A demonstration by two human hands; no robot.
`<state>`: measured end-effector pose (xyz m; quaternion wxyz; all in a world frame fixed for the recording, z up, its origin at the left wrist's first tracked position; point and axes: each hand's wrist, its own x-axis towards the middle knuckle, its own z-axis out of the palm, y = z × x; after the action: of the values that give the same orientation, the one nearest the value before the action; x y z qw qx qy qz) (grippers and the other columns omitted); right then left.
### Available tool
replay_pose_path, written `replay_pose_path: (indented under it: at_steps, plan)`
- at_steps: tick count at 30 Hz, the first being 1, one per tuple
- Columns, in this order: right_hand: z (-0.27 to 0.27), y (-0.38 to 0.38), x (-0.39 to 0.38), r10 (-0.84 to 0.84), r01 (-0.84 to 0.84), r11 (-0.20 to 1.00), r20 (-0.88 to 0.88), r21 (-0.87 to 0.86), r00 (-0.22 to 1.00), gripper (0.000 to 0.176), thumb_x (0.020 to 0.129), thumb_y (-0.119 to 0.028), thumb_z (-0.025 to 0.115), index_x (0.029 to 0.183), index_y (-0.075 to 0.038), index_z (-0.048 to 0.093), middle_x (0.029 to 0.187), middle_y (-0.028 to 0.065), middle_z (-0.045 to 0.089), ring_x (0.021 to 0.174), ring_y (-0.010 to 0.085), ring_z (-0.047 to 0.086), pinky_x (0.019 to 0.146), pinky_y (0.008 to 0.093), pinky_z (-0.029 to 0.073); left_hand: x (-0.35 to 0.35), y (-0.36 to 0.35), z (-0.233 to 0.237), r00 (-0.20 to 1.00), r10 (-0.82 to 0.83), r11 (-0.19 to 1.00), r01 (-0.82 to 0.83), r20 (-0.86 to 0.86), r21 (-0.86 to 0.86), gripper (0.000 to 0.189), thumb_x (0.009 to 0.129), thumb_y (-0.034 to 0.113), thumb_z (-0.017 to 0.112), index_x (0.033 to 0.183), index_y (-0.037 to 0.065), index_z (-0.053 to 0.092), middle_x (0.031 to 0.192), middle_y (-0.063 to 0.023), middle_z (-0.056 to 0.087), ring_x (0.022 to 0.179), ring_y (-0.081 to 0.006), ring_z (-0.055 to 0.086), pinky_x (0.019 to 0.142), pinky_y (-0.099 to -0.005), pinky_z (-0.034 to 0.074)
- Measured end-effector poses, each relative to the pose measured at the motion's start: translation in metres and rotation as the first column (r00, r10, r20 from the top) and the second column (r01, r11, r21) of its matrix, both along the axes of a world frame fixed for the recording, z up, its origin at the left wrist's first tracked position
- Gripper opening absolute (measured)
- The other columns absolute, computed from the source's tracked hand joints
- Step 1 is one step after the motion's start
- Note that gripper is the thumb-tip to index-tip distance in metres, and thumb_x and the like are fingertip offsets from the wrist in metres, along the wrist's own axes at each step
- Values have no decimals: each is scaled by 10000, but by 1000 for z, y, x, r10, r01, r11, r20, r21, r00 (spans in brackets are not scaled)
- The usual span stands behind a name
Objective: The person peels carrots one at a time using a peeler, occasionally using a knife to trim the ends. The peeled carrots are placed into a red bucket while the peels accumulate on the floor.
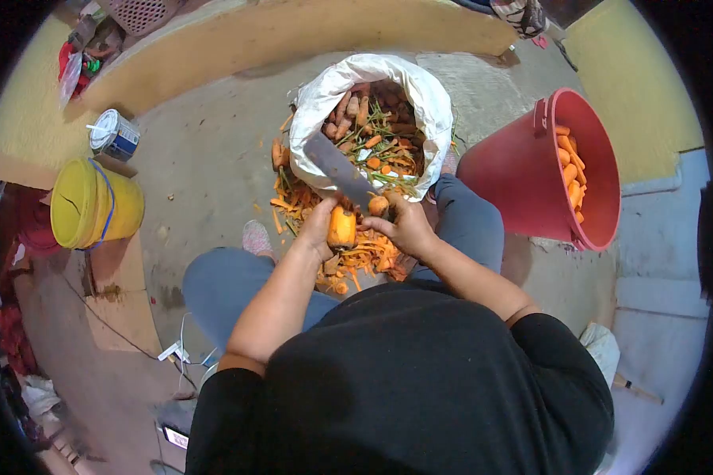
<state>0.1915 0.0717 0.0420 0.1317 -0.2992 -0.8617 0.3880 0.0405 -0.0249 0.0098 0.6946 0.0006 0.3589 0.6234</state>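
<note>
In front of my body, my left hand (321, 228) is closed around a thick, partly peeled carrot (342, 227). My right hand (408, 228) grips a large knife, whose broad dark blade (337, 165) points up and left over the sack; the handle is hidden in the fingers. A small round carrot piece (379, 206) shows at the right fingers, by the base of the blade. Beyond the hands stands an open white sack (313, 87) with unpeeled carrots, cut ends and green stems. Orange peelings (372, 252) lie heaped beneath my hands.
At the right a tilted-looking red bucket (499, 170) holds peeled carrots (570, 170). A yellow bucket (123, 202) and a paint can (115, 133) stand at the left. A power strip (170, 351) with cables lies lower left. A low wall (293, 39) runs behind the sack.
</note>
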Motion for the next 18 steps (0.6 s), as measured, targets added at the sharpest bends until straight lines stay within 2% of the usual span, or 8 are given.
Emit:
replay_pose_path:
  at_steps: [1,2,5,6,12,15,18]
  plan:
    - [10,-6,-3,19,-18,997,-15,69,1000,512,622,-446,725,833,-23,528,629,165,571,578,304,579,517,370,436,2,1,14,998,33,999,-35,47,26,421,884,386,335,1053,26,470,866,-107,573,825,-236,609,641,-309,520]
    - [24,-13,-7,65,-56,988,-59,142,996,551,583,-481,729,809,-44,483,622,174,556,611,349,569,521,392,438,7,-6,29,997,72,993,-68,34,-96,407,885,352,305,1043,21,480,929,-128,572,860,-238,595,682,-333,525]
    - [22,-20,-8,117,-121,970,30,211,993,561,566,-503,721,786,-46,480,632,175,560,626,359,571,528,406,445,6,-5,21,974,123,990,-105,189,-99,419,878,399,397,1056,29,479,941,-136,560,807,-260,596,679,-378,530]
    - [26,-22,-10,122,-122,963,15,239,992,564,556,-509,719,776,-52,473,632,174,561,628,359,571,534,413,449,7,-4,30,988,109,985,-92,108,-149,394,876,316,322,1039,-7,480,970,-147,565,846,-253,596,726,-372,527]
    - [35,-27,-15,92,-131,967,178,220,980,561,601,-529,676,774,-44,455,658,175,565,646,363,570,541,430,441,6,-3,22,981,169,974,-151,99,-172,372,878,287,307,984,-13,499,905,-147,581,760,-246,611,636,-360,544]
    - [23,-27,-16,96,-176,949,291,262,952,566,645,-550,629,802,-35,455,711,182,570,670,358,572,548,432,443,5,-5,3,977,166,982,-151,133,-114,406,859,410,448,989,27,481,872,-114,552,760,-250,595,611,-356,538]
    - [22,-33,-17,112,-198,944,309,262,944,580,679,-563,588,837,-21,457,748,190,570,689,349,578,554,430,452,4,-4,-10,966,157,969,-110,205,-223,435,836,436,477,997,31,478,882,-109,554,771,-250,593,611,-362,536]
